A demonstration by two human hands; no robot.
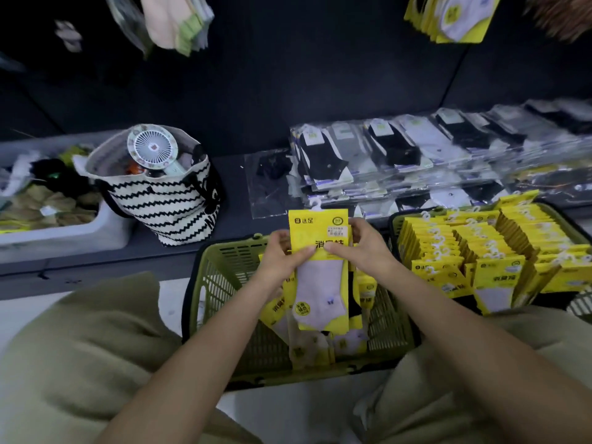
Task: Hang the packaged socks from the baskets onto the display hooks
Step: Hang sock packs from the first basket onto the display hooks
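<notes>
Holding one yellow sock pack (320,283) upright w/ both hands: left hand (280,256) pinches its left edge, right hand (365,248) its right edge. Green basket (221,277) sits right under the grip, fuller basket (394,229) just right of it.

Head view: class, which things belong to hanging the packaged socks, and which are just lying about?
Job: yellow sock packet, left hand, right hand, green basket, full basket of yellow packets, hung yellow packets.
Lying about: striped tote bag, handheld fan, clear-wrapped socks on the shelf, white tub.
</notes>
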